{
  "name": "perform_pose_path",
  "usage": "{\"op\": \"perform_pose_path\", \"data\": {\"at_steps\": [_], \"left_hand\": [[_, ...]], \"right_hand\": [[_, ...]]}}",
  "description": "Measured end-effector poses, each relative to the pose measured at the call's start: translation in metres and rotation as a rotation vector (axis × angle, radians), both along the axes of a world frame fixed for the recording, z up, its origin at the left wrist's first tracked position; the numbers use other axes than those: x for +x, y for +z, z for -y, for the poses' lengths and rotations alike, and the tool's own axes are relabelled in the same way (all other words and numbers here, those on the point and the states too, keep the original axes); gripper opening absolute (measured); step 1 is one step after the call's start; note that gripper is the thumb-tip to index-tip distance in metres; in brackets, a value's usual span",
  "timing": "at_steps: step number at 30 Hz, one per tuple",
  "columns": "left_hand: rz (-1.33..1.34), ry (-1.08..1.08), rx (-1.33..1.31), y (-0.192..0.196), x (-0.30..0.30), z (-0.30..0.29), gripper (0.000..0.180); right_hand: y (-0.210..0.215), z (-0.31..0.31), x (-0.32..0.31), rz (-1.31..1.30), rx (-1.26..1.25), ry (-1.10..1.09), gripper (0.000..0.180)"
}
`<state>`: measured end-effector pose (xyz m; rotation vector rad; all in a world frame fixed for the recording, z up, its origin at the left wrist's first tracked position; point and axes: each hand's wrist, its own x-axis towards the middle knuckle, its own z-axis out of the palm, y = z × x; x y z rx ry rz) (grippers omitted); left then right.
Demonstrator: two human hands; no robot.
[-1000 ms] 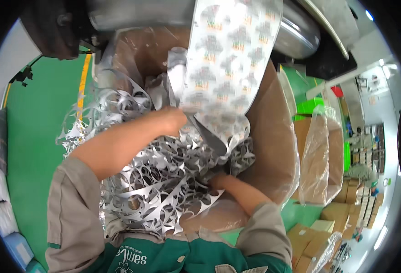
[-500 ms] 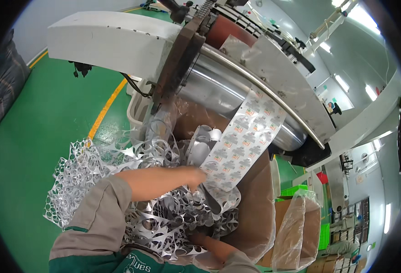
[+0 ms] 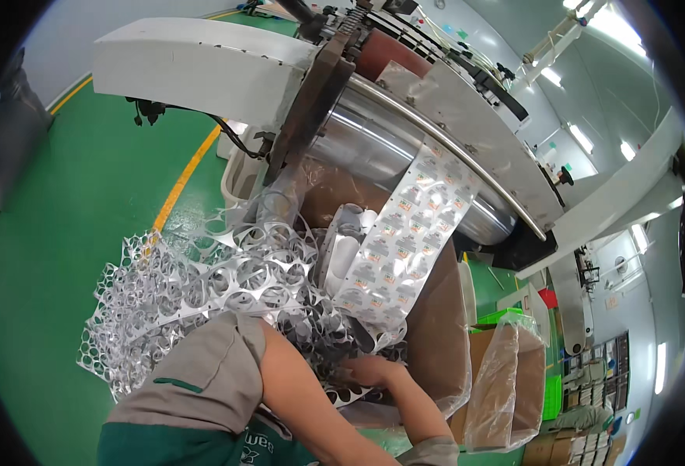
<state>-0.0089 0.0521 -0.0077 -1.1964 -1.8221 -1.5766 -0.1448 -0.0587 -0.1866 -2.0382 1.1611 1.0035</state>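
Observation:
My right hand [image 3: 366, 370] reaches into a heap of silvery perforated foil scrap [image 3: 253, 272], its fingers curled round strips of it low in the pile. Their tips are partly hidden among the strips. My left forearm [image 3: 307, 396] crosses the lower middle and runs out at the bottom edge, so the left hand is out of sight. Above my right hand, a printed foil web [image 3: 408, 241] hangs from a steel roller [image 3: 366, 144], its lower end curling into the scrap. Pale round lids [image 3: 344, 255] lie beside the web.
A cardboard box [image 3: 435, 342] with a clear plastic liner stands under the web. Another lined box [image 3: 509, 380] is to its right. A white machine arm [image 3: 202, 70] juts out at upper left. Some scrap spills leftward over the green floor [image 3: 55, 295].
My left hand has left the foil web and dropped out of view at the bottom. My right hand has risen slightly and shows more. The perforated scrap at the left has shifted and spread upward.

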Motion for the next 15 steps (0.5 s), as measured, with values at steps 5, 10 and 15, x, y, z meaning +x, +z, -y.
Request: {"op": "perform_pose_path", "data": {"at_steps": [5, 10, 15], "left_hand": [[-0.022, -0.117, -0.026, 0.0, -0.023, -0.036, 0.029], [-0.005, -0.134, -0.067, 0.004, -0.036, -0.074, 0.028], [-0.032, -0.224, -0.111, 0.005, -0.051, -0.125, 0.026]], "right_hand": [[-0.015, -0.038, -0.052, 0.17, -0.251, -0.191, 0.028], [0.009, -0.035, -0.034, 0.238, -0.312, -0.336, 0.027], [0.004, -0.033, -0.047, 0.249, -0.419, -0.369, 0.027]]}}
